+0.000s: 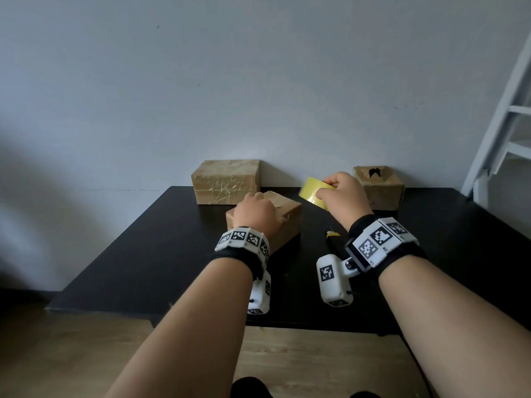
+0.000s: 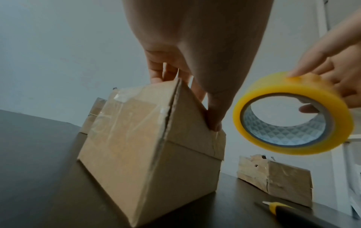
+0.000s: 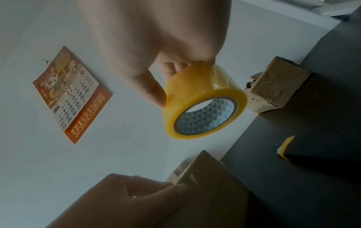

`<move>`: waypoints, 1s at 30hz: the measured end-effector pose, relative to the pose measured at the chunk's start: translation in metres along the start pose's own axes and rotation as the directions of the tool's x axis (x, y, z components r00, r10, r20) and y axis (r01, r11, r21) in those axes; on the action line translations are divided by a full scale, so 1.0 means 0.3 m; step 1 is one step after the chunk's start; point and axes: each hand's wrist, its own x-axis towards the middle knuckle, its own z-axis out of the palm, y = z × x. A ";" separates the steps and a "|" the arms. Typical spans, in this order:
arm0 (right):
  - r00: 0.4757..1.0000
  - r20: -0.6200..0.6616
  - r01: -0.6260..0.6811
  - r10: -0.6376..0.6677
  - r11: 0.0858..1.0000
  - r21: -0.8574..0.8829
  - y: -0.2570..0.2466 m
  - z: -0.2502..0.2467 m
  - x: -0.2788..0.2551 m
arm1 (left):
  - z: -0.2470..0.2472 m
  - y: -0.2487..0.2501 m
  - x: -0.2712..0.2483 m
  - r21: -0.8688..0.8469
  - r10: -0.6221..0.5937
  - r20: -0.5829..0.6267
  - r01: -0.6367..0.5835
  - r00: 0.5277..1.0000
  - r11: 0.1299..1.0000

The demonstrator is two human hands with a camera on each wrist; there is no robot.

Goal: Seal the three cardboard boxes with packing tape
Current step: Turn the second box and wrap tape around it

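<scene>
Both forearms reach in from 6 o'clock over the black table [image 1: 143, 254], each wrist wearing a band of printed markers.

Left hand [image 1: 254, 214] sits on the near box [image 1: 283, 225], just left of the table's centre. From the left wrist view its fingers [image 2: 156, 72] curl over the far top edge and the thumb [image 2: 213, 117] presses the near side face, so it grips the box. Clear tape already shows on one face of that box, and its top flaps lie closed.

Right hand [image 1: 343, 196] is raised above the table at about 1 o'clock from the near box. It holds the yellow tape roll [image 1: 316, 193] with fingertips on the outer band and one finger inside the core. The roll hangs clear of the table, tilted, with a triangle-patterned inner core visible in the right wrist view [image 3: 203, 101].

At 11 o'clock, against the wall [image 1: 258, 81], stands the big box [image 1: 227, 180], wrapped in shiny tape. At 2 o'clock, also by the wall, stands the torn box [image 1: 379, 188], with a ragged hole in its top.

Between the hands, towards 5 o'clock of the near box, a knife [image 1: 333, 239] with a yellow tip lies flat on the table. A calendar [image 3: 72, 95] hangs on the wall, seen only from the right wrist. White ladder [image 1: 505, 124] rails lean at the far right.
</scene>
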 end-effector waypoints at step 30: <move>0.995 0.062 0.073 -0.075 0.997 0.038 -0.028 0.002 -0.050 | -0.117 0.071 0.050 -0.807 -0.150 0.123 0.187 0.981 0.560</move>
